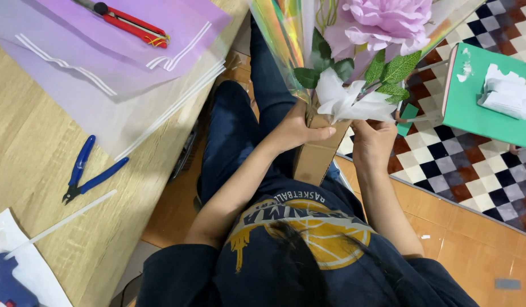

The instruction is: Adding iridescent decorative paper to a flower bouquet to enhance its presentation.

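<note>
Two hands (331, 136) on bouquet (354, 68) — wooden table (29, 148), checkered floor (462, 165)

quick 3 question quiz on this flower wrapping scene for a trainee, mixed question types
1. True or false: the left hand rests on the brown cardboard piece.
2. Which tool lies on the purple sheets? A) blue pliers B) red utility knife C) glue stick
3. Fill in: the big flower above the hands is ____ in colour.

Key
1. True; the right hand is beside it, under the white tissue.
2. B, the red utility knife; the blue pliers lie on bare table.
3. Pink.
</note>
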